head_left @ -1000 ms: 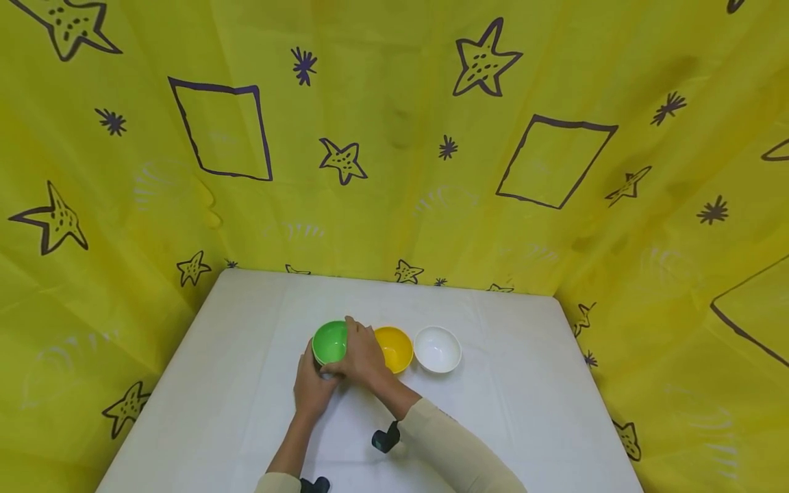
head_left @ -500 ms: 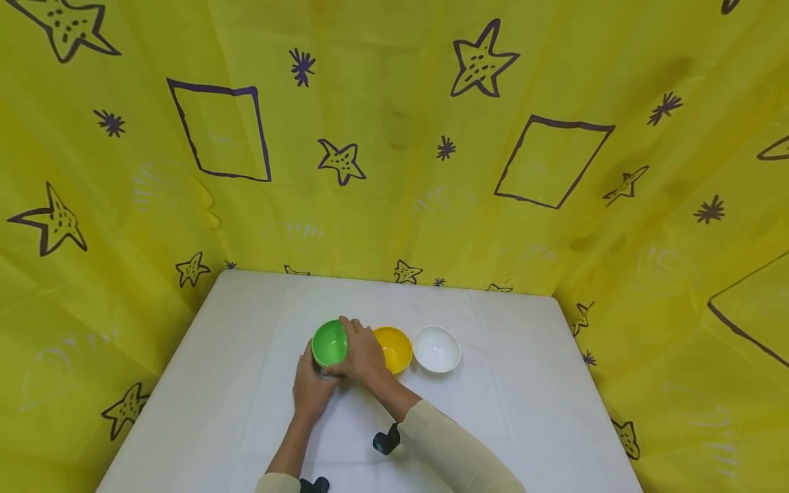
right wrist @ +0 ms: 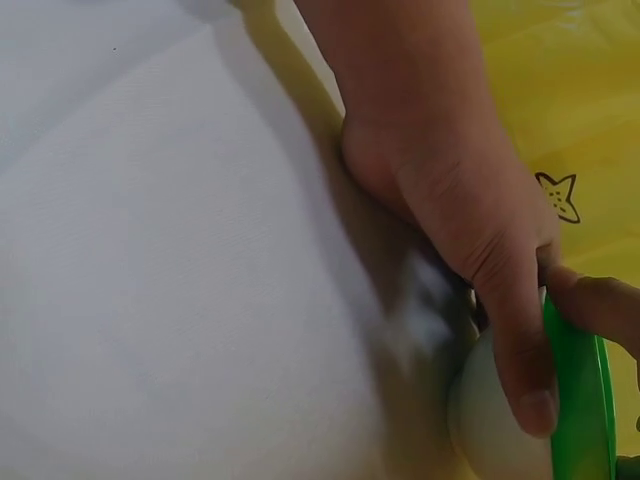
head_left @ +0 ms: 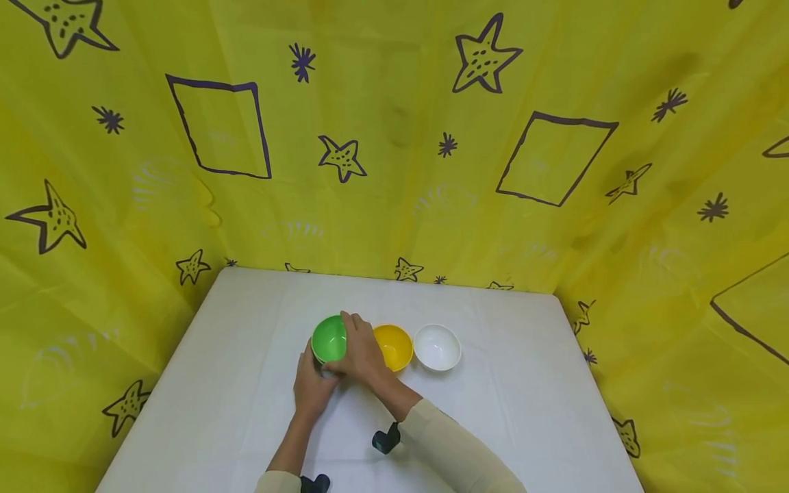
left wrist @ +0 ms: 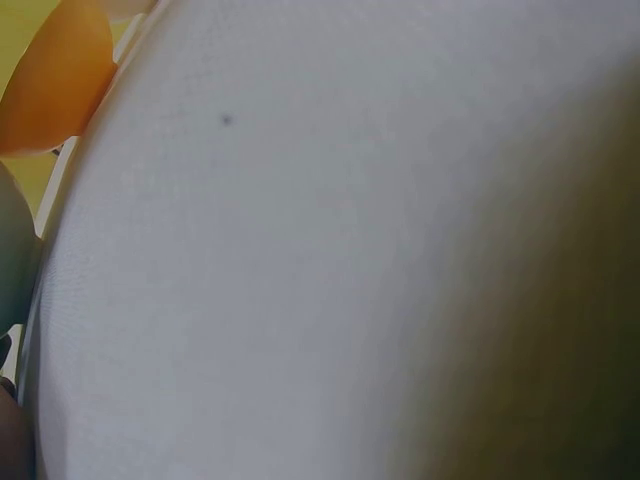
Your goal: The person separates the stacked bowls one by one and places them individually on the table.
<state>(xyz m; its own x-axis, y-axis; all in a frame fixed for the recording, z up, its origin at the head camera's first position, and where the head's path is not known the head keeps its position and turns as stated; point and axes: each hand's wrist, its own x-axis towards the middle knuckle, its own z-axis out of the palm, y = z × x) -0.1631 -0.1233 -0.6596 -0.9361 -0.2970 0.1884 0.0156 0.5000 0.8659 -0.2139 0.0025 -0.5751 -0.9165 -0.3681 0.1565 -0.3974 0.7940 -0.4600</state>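
A green bowl [head_left: 329, 338] is tilted on its side on the white table [head_left: 524, 411], its opening facing away from me. My left hand [head_left: 311, 385] grips its near underside. My right hand [head_left: 361, 354] grips its right rim, fingers curled over the edge. The right wrist view shows the left hand [right wrist: 470, 200] with its thumb pressed on the bowl's pale outer wall, beside the green bowl's rim [right wrist: 577, 400]. A right fingertip [right wrist: 600, 305] touches that rim. In the left wrist view only tablecloth and a blurred yellow bowl [left wrist: 55, 80] show.
A yellow bowl [head_left: 394, 346] and a white bowl [head_left: 437, 347] stand upright in a row just right of the green one. Yellow star-patterned curtains [head_left: 394, 137] close in the table at the back and on both sides.
Hardly anything: both hands keep their hold, and the green bowl has shifted a touch farther from me.
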